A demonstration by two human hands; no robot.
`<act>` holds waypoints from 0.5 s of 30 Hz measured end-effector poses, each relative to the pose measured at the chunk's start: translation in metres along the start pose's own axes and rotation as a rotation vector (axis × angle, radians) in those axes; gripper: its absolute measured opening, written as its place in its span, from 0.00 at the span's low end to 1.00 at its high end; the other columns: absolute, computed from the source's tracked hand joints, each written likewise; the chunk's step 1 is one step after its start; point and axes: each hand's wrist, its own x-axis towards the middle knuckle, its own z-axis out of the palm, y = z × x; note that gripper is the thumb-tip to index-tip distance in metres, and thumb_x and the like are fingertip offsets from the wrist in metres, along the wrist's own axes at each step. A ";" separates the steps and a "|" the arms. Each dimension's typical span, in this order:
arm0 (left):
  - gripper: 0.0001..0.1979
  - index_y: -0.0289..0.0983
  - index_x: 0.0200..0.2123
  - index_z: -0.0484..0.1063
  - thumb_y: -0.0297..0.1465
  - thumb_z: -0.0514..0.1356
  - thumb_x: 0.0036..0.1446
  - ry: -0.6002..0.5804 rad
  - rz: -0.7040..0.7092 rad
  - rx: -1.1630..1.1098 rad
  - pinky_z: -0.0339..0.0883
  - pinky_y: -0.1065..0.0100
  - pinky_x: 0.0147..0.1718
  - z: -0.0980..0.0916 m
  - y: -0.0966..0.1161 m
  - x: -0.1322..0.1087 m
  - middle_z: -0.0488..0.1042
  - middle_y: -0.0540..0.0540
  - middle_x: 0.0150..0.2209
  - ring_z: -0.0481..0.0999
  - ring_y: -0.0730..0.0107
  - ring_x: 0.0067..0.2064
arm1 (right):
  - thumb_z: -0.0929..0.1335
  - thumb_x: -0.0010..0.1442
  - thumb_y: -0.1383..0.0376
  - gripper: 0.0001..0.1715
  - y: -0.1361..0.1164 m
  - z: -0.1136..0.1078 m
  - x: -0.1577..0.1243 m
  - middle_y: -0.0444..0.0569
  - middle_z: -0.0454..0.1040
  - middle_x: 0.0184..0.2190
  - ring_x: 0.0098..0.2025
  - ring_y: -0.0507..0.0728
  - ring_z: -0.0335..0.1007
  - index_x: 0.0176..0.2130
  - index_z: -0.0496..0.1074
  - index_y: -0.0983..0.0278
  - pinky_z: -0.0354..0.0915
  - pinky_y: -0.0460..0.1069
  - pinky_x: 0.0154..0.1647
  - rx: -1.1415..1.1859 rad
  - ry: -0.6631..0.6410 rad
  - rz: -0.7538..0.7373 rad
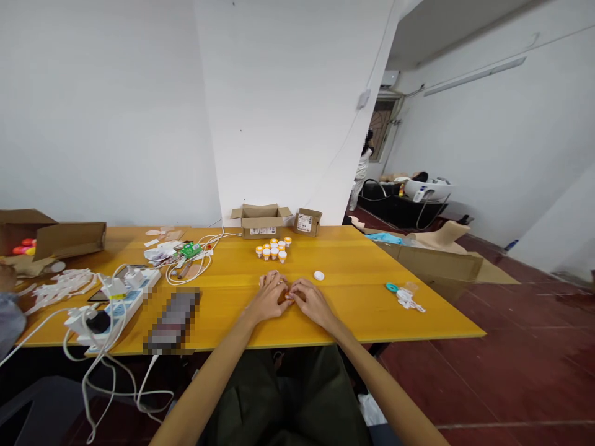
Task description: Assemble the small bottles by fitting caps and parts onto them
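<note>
The counter [357, 316] has a yellow-orange top and stands against a white wall [279, 111]; the room's floor [515, 353] is dark red tile. In the far part of the room one person [361, 173] stands near one white basin [430, 189]. One large open carton [437, 266] stands beyond the counter's right edge. Boxes on the counter: three, namely one large box [69, 240] at left, one open box [260, 228] at the rear and one small box [307, 222] just beside it. Orange-and-white caps [282, 256], in one cluster before the rear boxes: about nine, some overlapping, so the count is not exact. White disc [318, 275]: one, lying apart, beyond the right hand [312, 301]. Teal ring [392, 287]: one, near the right edge, beside a heap of white pieces [409, 300] too small to count. At left: one power strip [132, 303], one phone [174, 319] on its cable, and one co-worker's sleeve [10, 316]. One small orange piece [289, 297] is at the fingertips of both hands, above the counter's front part. The right hand's grip is pinched on it; the left hand [273, 296] touches at the same spot, but how firmly its grip is closed cannot be told.
</note>
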 end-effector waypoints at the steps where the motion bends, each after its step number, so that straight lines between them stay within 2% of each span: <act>1: 0.04 0.41 0.36 0.70 0.34 0.60 0.59 -0.002 0.000 -0.001 0.59 0.51 0.51 0.000 0.000 0.000 0.70 0.42 0.52 0.61 0.51 0.56 | 0.66 0.63 0.67 0.09 0.000 0.000 0.000 0.48 0.74 0.34 0.40 0.57 0.71 0.31 0.73 0.59 0.68 0.53 0.45 -0.006 -0.006 -0.002; 15: 0.04 0.42 0.38 0.71 0.33 0.60 0.58 -0.006 -0.016 -0.027 0.57 0.48 0.54 0.001 -0.001 -0.001 0.69 0.42 0.52 0.61 0.49 0.58 | 0.65 0.63 0.69 0.10 -0.005 -0.002 -0.001 0.48 0.74 0.35 0.41 0.57 0.72 0.32 0.73 0.59 0.68 0.52 0.45 -0.075 -0.042 -0.020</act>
